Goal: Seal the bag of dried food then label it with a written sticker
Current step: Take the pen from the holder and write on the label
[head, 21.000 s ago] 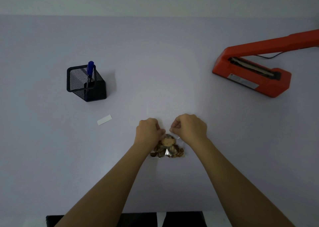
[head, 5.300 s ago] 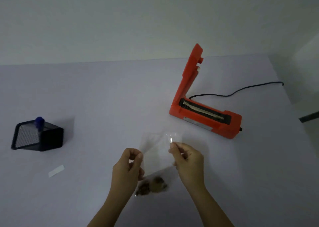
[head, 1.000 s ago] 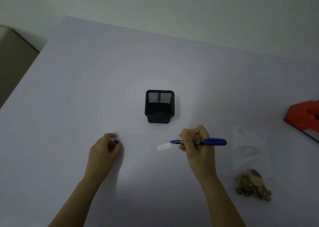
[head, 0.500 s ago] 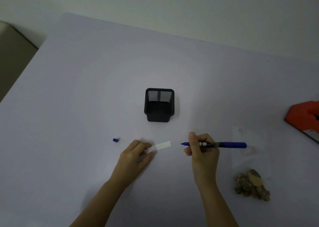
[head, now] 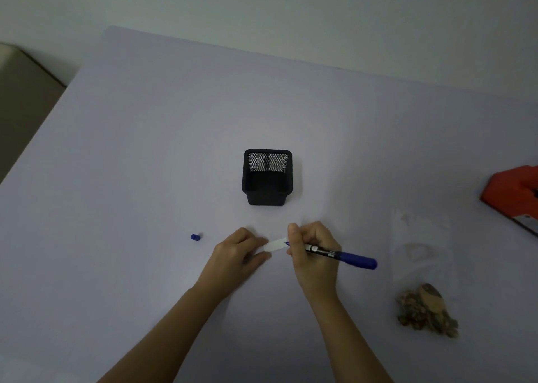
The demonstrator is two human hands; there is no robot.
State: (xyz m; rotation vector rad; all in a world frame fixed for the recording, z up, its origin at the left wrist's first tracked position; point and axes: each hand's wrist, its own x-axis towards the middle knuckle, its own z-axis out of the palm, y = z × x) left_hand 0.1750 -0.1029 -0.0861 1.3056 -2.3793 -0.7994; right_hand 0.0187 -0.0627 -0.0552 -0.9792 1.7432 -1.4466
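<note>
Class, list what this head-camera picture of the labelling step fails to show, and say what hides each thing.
1. Writing on the sticker: too small, its right end covered by the right hand.
2. Pen tip: mostly hidden behind the right hand's fingers.
3. Heat sealer: cut off by the right edge.
4. Seal on the clear bag: too faint in the dim light.
5. Left hand: its fingertips hide the sticker's left end.
</note>
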